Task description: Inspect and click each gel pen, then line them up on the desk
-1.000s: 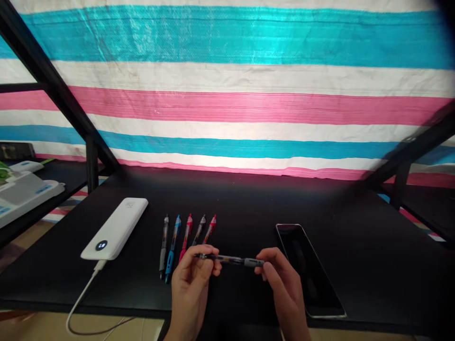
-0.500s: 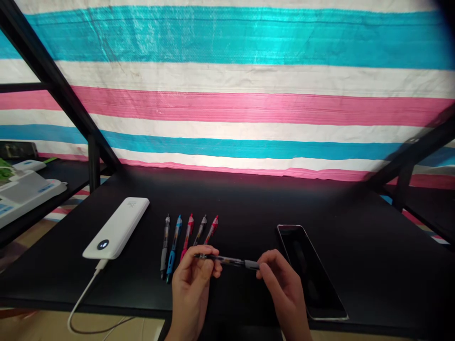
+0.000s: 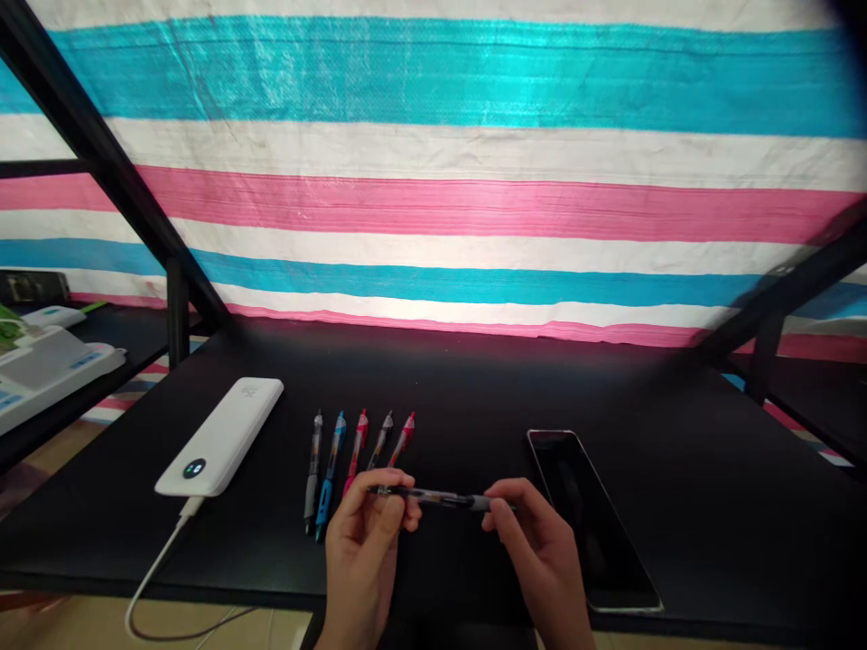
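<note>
A clear-barrelled ballpoint pen [image 3: 437,496] with a grey grip lies level between my two hands, above the table's near part. My left hand [image 3: 371,533] pinches its dark clip end between thumb and fingers. At the grey grip end, my right hand [image 3: 535,546] closes thumb and forefinger round the pen; the tip is partly hidden by those fingers. Behind and left of my left hand lie several similar pens side by side: a grey one [image 3: 313,469], a blue one [image 3: 331,474], a red one [image 3: 357,442], a dark one [image 3: 381,438] and another red one [image 3: 404,438].
A white power bank [image 3: 227,433] with a plugged-in white cable [image 3: 153,564] lies to the left. A dark smartphone [image 3: 589,515] rests beside my right hand. Black frame bars [image 3: 118,176] flank the black table [image 3: 474,379]; a striped sheet [image 3: 474,208] hangs behind.
My right fingertips have shifted slightly left along the pen, covering more of the grey grip. A dark stretch now shows beside the grip. My left hand keeps its hold.
</note>
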The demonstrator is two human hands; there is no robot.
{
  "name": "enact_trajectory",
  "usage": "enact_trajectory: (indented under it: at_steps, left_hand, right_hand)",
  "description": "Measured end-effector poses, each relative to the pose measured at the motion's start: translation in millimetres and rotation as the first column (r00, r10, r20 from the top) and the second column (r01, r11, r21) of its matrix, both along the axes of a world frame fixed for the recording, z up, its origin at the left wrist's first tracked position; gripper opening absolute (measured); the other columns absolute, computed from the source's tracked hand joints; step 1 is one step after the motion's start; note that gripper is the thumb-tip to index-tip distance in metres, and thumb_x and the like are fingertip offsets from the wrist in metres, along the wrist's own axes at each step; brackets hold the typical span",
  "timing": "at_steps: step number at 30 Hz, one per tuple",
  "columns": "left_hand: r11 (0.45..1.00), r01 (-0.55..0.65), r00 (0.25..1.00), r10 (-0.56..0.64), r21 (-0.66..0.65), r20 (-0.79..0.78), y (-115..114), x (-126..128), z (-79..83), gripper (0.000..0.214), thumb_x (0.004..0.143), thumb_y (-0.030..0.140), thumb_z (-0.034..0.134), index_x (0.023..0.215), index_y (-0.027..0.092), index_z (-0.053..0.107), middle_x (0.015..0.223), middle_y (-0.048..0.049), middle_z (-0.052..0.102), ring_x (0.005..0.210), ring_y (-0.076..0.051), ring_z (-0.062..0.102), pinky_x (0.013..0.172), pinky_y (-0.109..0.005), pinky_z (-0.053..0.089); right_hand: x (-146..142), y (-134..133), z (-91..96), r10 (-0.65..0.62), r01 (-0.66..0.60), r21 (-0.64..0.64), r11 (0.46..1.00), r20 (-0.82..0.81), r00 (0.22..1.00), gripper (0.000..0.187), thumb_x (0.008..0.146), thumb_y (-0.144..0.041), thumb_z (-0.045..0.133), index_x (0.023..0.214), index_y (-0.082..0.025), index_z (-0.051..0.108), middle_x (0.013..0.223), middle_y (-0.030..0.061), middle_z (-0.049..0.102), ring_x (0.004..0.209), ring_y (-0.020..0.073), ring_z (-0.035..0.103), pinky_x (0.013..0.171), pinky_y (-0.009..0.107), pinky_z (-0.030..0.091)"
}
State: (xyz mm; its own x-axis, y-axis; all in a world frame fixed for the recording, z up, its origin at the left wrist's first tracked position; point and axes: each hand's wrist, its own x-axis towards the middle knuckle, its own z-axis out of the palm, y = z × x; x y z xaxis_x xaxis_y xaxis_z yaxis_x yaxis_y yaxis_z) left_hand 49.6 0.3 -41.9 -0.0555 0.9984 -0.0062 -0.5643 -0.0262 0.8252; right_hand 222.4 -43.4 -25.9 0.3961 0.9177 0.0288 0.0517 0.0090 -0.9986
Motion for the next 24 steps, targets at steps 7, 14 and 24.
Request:
enact_trajectory:
  at_steps: [7,14,24]
  left_hand:
    - [1.000,-0.005,1.000,0.005,0.001,-0.008,-1,0,0.6,0.011,0.086,0.028,0.086,0.095,0.023,0.083,0.096,-0.0065,0.075,0.070,-0.013,0.069,0.064,-0.020,0.057]
    - [1.000,-0.022,1.000,0.022,-0.012,-0.011,-1,0,3.8,0.013,0.086,0.031,0.085,0.096,0.022,0.082,0.094,-0.0065,0.075,0.070,-0.013,0.069,0.064,-0.020,0.057]
    - [0.998,-0.056,0.998,0.056,-0.040,-0.002,-1,0,4.0,0.016,0.081,0.030,0.090,0.092,0.021,0.082,0.091,-0.0070,0.076,0.067,-0.014,0.070,0.062,-0.021,0.058]
  right_hand:
    - [6,-2,-11.0,-0.093,0.116,0.077,0.990,-0.249,0.964,0.019,0.088,-0.044,0.081,0.092,-0.027,0.075,0.077,-0.0026,0.063,0.068,0.0106,0.057,0.066,0.018,0.046]
    - [22,0,-24.5,-0.108,0.197,0.226,0.954,-0.354,0.929,0.016,0.087,-0.039,0.081,0.086,-0.024,0.077,0.083,0.0014,0.062,0.068,0.0113,0.056,0.063,0.021,0.050]
    - [16,3,-15.7,-0.168,0.285,0.270,0.920,-0.385,0.907,0.008,0.086,-0.029,0.075,0.082,-0.022,0.075,0.071,0.0006,0.059,0.065,0.0116,0.053,0.060,0.020,0.048]
